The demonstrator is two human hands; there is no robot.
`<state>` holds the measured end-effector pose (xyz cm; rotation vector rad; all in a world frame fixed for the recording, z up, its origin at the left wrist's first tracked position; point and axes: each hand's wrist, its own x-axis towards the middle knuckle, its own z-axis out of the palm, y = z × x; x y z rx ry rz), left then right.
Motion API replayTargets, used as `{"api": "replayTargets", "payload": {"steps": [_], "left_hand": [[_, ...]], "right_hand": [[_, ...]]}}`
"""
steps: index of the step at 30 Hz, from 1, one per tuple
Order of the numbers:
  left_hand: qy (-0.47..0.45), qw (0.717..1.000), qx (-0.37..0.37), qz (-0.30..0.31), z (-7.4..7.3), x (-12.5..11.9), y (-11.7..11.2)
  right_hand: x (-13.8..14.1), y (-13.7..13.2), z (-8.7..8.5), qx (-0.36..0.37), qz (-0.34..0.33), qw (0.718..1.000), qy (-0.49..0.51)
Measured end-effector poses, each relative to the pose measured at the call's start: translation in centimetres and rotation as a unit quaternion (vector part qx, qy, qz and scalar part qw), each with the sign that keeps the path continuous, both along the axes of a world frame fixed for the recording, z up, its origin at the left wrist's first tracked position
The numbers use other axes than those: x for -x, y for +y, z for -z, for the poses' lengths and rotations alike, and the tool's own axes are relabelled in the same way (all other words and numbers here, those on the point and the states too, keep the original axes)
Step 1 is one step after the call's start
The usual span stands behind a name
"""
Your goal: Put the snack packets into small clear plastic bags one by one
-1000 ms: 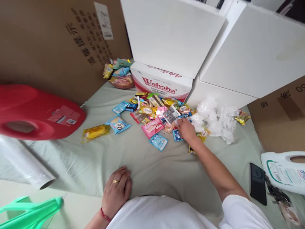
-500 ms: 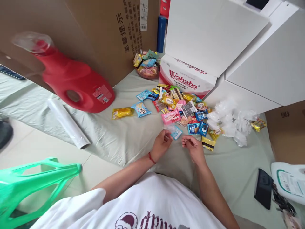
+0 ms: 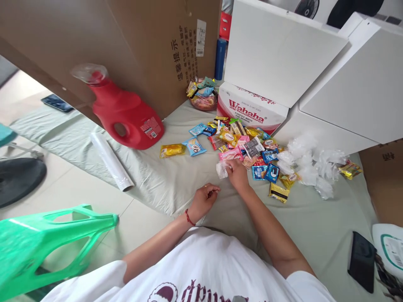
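Note:
My right hand [image 3: 238, 175] reaches to the near edge of the snack pile, its fingers closed on a crumpled clear plastic bag [image 3: 223, 169]. Just behind it lies a pink snack packet [image 3: 231, 154]; the fingertips are partly hidden. My left hand [image 3: 203, 202], with a red bracelet at the wrist, hovers closer to my body with curled fingers and nothing visible in them. Blue packets [image 3: 260, 172], a grey packet [image 3: 253, 147] and a yellow packet [image 3: 278, 193] lie to the right. A yellow-wrapped snack [image 3: 172, 150] and a light blue packet [image 3: 194, 146] lie apart on the left.
Crumpled clear bags [image 3: 308, 161] are heaped at the right. Behind the pile stand a Wahaha carton [image 3: 252, 110] and a filled snack bowl [image 3: 203, 100]. A red jug [image 3: 132, 117], a plastic-film roll [image 3: 111, 161] and a green stool [image 3: 56, 239] are left; a phone [image 3: 362, 262] lies right.
The right hand has moved left and forward onto the clear bag, which was at my left hand. My left hand has drawn back toward my body. The view has shifted.

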<state>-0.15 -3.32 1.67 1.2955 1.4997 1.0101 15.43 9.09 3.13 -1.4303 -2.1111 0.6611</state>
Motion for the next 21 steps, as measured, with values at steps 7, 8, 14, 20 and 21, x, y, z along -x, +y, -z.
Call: {"api": "replayTargets", "payload": {"steps": [7,8,14,20,21], "left_hand": [[-0.146,0.967,0.062,-0.199,0.0,2.5,1.9],[-0.153,0.964,0.063,-0.207,0.1,2.6,2.5],[-0.160,0.972,0.059,-0.160,0.3,1.7,4.8],[-0.216,0.954,0.079,-0.192,0.2,2.6,4.3],[-0.236,0.950,0.088,-0.183,0.1,2.7,4.2]], "right_hand": [[-1.8,-1.5,-0.7,-0.033,-0.121,0.986,0.110],[-2.0,-1.5,-0.7,-0.041,-0.105,0.988,0.103],[0.2,0.4,0.6,-0.017,-0.031,0.998,-0.044],[-0.4,-0.8,-0.2,-0.013,-0.166,0.983,0.076],[-0.9,-1.2,-0.5,-0.014,-0.182,0.979,0.092]]}}
